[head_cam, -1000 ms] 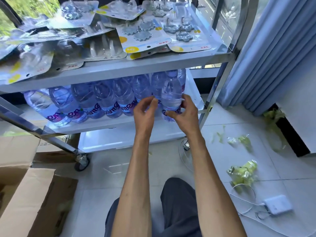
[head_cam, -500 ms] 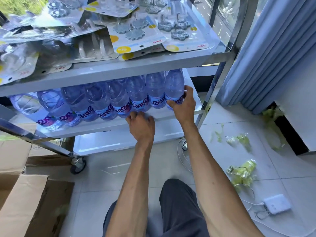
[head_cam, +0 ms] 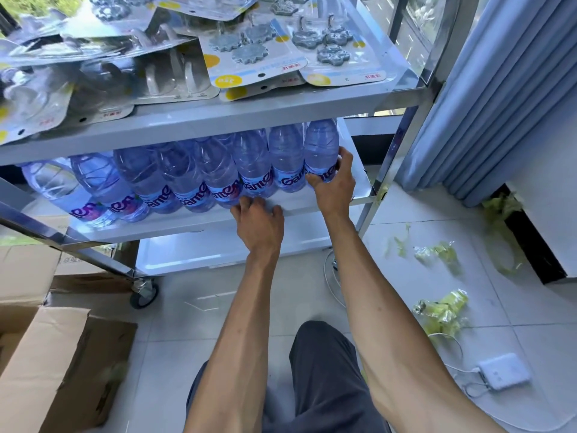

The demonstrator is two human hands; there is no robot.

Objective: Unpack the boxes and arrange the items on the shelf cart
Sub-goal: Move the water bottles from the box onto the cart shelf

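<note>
Your right hand (head_cam: 332, 182) grips the end bottle (head_cam: 321, 151) at the right of the row, thumb curled across its label and fingers wrapped round its far side. That bottle stands upright on the middle shelf (head_cam: 203, 221) of the shelf cart (head_cam: 402, 98), touching the next bottle to its left. Your left hand (head_cam: 259, 225) rests on the front edge of the same shelf, knuckles up and fingers bent against the base of the water bottles (head_cam: 187, 179); whether it has hold of one, I cannot tell.

The bottles form one close row along the middle shelf, labels facing you, each touching its neighbour. The top shelf carries overlapping blister packs of hooks (head_cam: 249, 45). The bottom shelf (head_cam: 218, 251) shows a bare surface.

On the floor, opened cardboard boxes (head_cam: 53, 364) sit at the left, beside the cart's castor (head_cam: 143, 292). Scraps of green plastic wrap (head_cam: 443, 310) lie on the tiles at the right, near a small white device (head_cam: 504, 371) with a cable. A blue curtain (head_cam: 499, 89) hangs beyond the cart.
</note>
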